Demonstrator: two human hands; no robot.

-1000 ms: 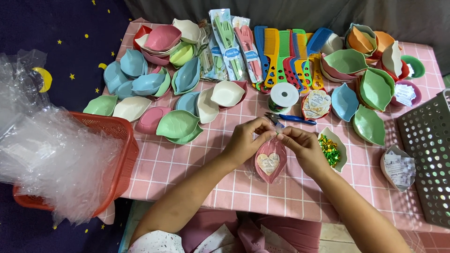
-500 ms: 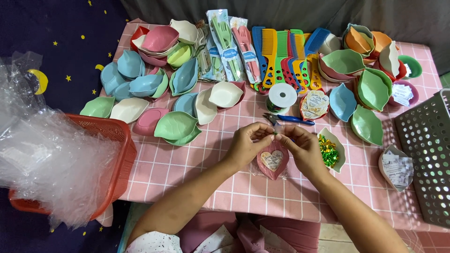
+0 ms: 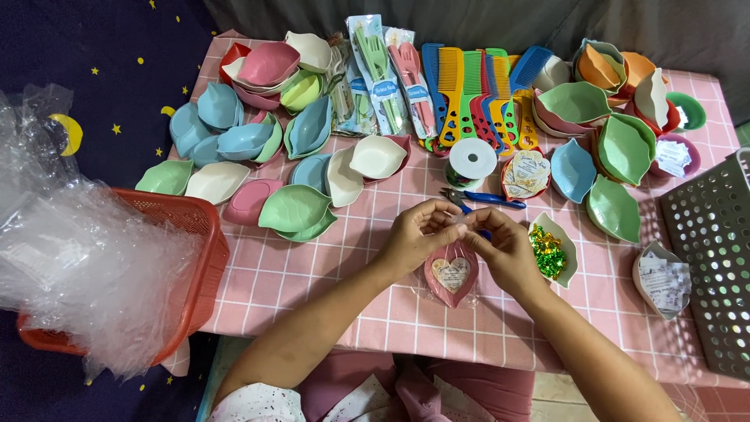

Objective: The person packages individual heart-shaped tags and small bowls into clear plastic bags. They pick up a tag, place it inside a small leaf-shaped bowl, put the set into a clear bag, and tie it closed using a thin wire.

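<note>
A: Status on hands?

B: My left hand (image 3: 418, 238) and right hand (image 3: 504, 250) meet fingertip to fingertip over the pink leaf-shaped dish (image 3: 451, 275). Both are pinched nearly closed on the top of the clear wrap (image 3: 466, 223) around that dish. The wrap is hard to make out; only glare shows at the pinch.

A: Dish location?

B: On the pink checked table (image 3: 328, 266), near the front edge, just below my fingers. A heart-shaped card (image 3: 451, 273) lies inside it. The top of the dish is hidden by my fingers.

A: Around it?

B: At 3 o'clock, just beside my right hand, a white dish of shiny green and gold candies (image 3: 549, 252). At 12 o'clock, blue-handled scissors (image 3: 488, 199), the blades partly hidden behind my fingers. Beyond them, a spool of ribbon (image 3: 471, 160).

A: Further out?

B: At 9 o'clock, a red basket (image 3: 199, 250) mostly buried under clear plastic bags (image 3: 78, 266). At 3 o'clock, a grey perforated basket (image 3: 715, 258), cut off by the frame edge. At 12 o'clock, far side, a row of coloured combs (image 3: 473, 94).
</note>
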